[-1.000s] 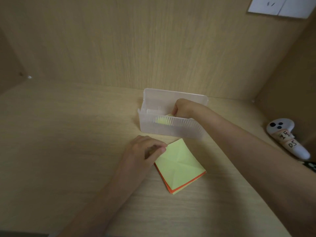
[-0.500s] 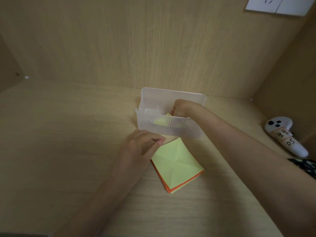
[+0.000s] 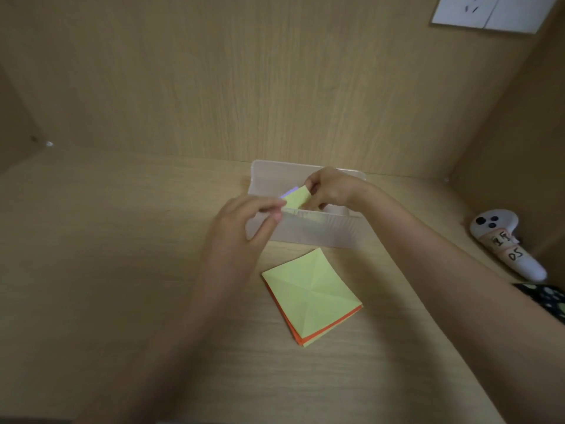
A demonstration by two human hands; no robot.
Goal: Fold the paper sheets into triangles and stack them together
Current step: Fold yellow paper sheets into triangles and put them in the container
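A small stack of square paper sheets [image 3: 312, 293], yellow on top with orange beneath, lies creased on the wooden desk. Behind it stands a translucent plastic box [image 3: 318, 231]. My right hand [image 3: 331, 189] pinches a folded yellow paper piece [image 3: 296, 197] with a purple edge, lifted above the box's front wall. My left hand [image 3: 247, 223] hovers in front of the box's left end, fingers curled, fingertips close to the paper's lower left; whether they touch it I cannot tell.
A white controller [image 3: 507, 243] with handwritten labels lies at the right by the side wall. A dark patterned cloth [image 3: 547, 299] shows at the right edge. Wooden panels close in the back and sides; a white wall socket [image 3: 489, 10] sits top right.
My right hand has lifted a folded yellow piece up out of the box. My left hand has left the stack's corner and risen toward the box.
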